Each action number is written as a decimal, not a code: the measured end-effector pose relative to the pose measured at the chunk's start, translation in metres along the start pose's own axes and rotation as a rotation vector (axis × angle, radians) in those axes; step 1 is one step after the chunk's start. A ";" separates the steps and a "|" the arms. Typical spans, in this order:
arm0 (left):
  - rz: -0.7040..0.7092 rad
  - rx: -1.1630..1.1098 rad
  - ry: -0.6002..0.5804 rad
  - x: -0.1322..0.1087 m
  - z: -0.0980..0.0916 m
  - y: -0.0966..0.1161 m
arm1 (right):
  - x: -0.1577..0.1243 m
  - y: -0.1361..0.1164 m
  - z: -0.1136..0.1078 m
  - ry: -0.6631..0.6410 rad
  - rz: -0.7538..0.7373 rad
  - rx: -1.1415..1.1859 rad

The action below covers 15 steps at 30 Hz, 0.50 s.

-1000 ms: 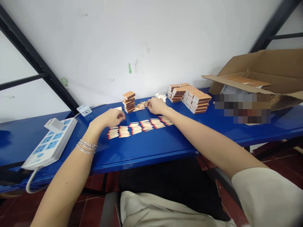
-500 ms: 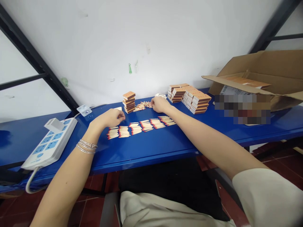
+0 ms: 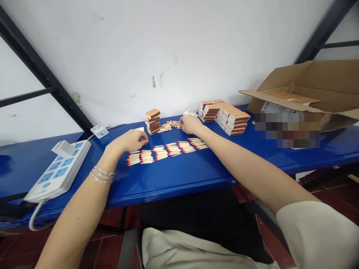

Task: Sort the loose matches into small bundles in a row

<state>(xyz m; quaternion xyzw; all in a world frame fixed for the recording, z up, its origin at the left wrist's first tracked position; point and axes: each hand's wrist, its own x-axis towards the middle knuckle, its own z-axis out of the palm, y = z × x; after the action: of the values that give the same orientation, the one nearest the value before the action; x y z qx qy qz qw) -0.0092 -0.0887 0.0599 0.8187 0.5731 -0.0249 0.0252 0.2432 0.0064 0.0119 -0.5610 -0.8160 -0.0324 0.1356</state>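
My left hand (image 3: 131, 140), palm down with curled fingers pressed together, hovers above the left end of a row of match bundles (image 3: 174, 150). Whether a match is between those fingers I cannot make out. At the right edge of a loose heap of matches (image 3: 169, 126), my right hand (image 3: 191, 124) has its fingers closed; its fingertips are partly hidden. The red-headed matches in the row lie in several small groups on the blue table (image 3: 174, 172). Between the left hand and the heap stands a leaning stack of matchboxes (image 3: 153, 122).
Several more matchboxes (image 3: 234, 116) are stacked at the back right. A white crumpled piece (image 3: 190, 112) lies behind my right hand. On the right is an open cardboard box (image 3: 333, 84), on the left a white power strip (image 3: 60, 168) with a cable. A wall rises behind.
Both hands stay in almost the same places. My right hand has shifted very slightly at the heap; the match groups and stacks look unchanged.
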 end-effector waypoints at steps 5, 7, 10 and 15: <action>0.015 -0.013 0.022 0.002 0.004 -0.005 | -0.001 -0.003 -0.002 -0.011 -0.054 -0.081; 0.020 -0.022 0.029 0.002 0.004 -0.006 | -0.002 -0.003 -0.003 -0.023 -0.046 -0.077; 0.014 -0.021 0.027 0.001 0.004 -0.006 | -0.004 -0.004 -0.004 -0.046 -0.047 -0.041; 0.011 -0.031 0.026 0.001 0.004 -0.004 | -0.006 -0.004 -0.006 -0.054 -0.062 -0.045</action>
<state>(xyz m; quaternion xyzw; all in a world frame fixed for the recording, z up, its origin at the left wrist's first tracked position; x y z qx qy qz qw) -0.0128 -0.0869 0.0562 0.8217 0.5690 -0.0054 0.0306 0.2422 -0.0016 0.0167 -0.5390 -0.8354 -0.0399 0.1000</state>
